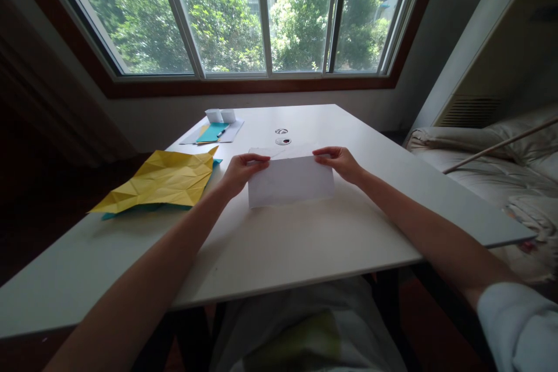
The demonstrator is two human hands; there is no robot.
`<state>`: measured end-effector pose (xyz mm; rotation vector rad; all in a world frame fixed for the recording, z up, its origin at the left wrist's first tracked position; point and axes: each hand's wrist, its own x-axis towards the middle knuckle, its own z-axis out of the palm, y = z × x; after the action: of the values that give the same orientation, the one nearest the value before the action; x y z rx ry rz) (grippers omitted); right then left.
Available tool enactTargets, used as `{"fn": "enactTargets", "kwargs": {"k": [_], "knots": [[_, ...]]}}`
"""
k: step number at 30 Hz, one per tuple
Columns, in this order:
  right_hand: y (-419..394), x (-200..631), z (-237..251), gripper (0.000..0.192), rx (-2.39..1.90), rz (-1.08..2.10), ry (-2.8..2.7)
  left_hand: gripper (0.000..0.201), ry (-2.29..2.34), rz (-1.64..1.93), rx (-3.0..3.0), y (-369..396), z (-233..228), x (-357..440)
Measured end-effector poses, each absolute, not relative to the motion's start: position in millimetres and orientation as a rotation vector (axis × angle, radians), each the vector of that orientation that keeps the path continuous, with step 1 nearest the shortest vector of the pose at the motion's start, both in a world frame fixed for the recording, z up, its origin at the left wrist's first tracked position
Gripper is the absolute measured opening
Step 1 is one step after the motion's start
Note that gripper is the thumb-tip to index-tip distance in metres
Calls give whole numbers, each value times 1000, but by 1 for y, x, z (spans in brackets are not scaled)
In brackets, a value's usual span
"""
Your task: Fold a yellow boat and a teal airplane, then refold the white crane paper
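A sheet of white paper (pixel 291 183) hangs between my two hands, its near part tilted down toward me and a fold or edge running along the top. My left hand (pixel 243 171) pinches its upper left side between thumb and fingers. At the upper right side, my right hand (pixel 340 163) pinches it the same way. Beyond the fold, more of the paper seems to lie toward the window, pale against the white tabletop. Just past it on the table are two small round printed marks or pieces (pixel 283 141), too small to make out.
The white table (pixel 279 244) extends toward the window. Creased yellow paper (pixel 163 180) lies over teal paper at the left. Farther back are a teal sheet (pixel 212 132), a pen (pixel 222 132), white sheets and two small white containers (pixel 220 115). A sofa (pixel 510 157) stands right.
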<state>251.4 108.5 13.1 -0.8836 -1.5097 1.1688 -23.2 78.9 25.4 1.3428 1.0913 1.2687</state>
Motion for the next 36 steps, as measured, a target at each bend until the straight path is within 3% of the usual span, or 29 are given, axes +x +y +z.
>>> {"fn": "enactTargets", "kwargs": {"k": [9,14,19,24,32,36], "knots": [[111,256,13,35,-876,1165,-1544,35,1106,1251,1330,79,25,-24],[115,269,18,54,-940,1439,-1396,34,1076,1216,1277,78,27,-25],[120,287,20,52,-1038,1712,-1196,28,1002,1125,1238,76,29,-26],[115,295,25,41,-1028,1975,-1412,24,935,975,1281,72,32,-24],[97,275,33,54,-923,1970,-1663,18,856,802,1334,65,35,-20],[97,269,32,47,-897,2014,-1629,38,844,747,1284,65,37,-22]]}}
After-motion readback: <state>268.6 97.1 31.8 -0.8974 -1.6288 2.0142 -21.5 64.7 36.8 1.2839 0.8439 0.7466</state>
